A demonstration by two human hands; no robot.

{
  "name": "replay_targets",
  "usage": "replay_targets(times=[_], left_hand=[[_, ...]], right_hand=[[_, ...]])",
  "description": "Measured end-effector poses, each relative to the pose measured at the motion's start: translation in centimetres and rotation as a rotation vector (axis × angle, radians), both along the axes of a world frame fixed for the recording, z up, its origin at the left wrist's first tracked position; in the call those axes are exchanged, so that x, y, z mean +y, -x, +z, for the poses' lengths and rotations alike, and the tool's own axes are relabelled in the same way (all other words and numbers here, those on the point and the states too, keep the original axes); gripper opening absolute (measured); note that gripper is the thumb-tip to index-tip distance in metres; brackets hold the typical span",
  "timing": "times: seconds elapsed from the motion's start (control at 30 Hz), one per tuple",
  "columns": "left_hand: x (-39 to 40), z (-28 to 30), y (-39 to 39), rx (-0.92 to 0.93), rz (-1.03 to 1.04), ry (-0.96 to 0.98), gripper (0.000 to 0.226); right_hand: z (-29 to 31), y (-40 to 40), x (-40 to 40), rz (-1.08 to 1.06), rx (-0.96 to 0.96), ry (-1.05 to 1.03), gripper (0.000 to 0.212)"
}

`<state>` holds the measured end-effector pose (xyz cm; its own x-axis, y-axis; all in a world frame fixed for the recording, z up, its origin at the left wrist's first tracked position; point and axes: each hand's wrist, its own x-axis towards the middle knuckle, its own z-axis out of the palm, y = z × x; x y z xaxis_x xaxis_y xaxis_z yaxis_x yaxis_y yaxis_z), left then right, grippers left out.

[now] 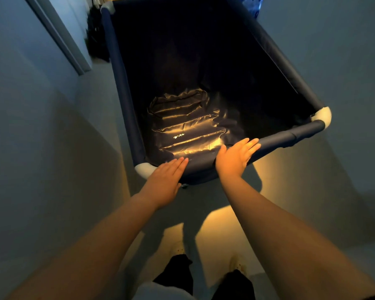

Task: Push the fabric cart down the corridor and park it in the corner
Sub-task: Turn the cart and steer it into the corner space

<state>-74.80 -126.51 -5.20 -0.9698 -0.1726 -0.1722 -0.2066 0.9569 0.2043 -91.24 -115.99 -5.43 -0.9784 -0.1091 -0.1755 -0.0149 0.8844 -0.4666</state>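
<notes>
The fabric cart [126, 100] is a deep dark-blue cloth bin on a tube frame with white corner joints. It fills the middle of the head view and holds nothing; warm light falls on its wrinkled bottom. My left hand [164, 181] lies flat on the near rim beside the left white corner, fingers straight and together. My right hand [236, 158] rests palm-down on the same near rim further right, fingers extended, thumb over the inside edge. Neither hand curls around the rim. One small wheel shows under the near edge.
Grey walls close in on both sides of the narrow corridor. A door frame [59, 37] runs along the left wall. A dark bushy object [96, 35] stands at the far left behind the cart, and something blue patterned [252, 6] at the far right. My feet are below.
</notes>
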Motion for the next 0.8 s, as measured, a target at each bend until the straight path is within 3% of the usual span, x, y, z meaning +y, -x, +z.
replay_targets(times=[0.27, 0.5, 0.8], left_hand=[[-2.5, -0.6, 1.9, 0.081, 0.029, -0.025, 0.069], [-1.7, -0.9, 3.0, 0.084, -0.009, -0.033, 0.073], [-1.6, -0.5, 4.6, 0.065, -0.361, -0.057, 0.066]], right_hand=[[-1.2, 2.3, -4.2, -0.082, 0.058, 0.076, 0.066], [-1.5, 4.3, -3.8, 0.009, 0.101, 0.023, 0.071], [-1.4, 6.1, -0.7, 0.149, 0.091, 0.014, 0.072]])
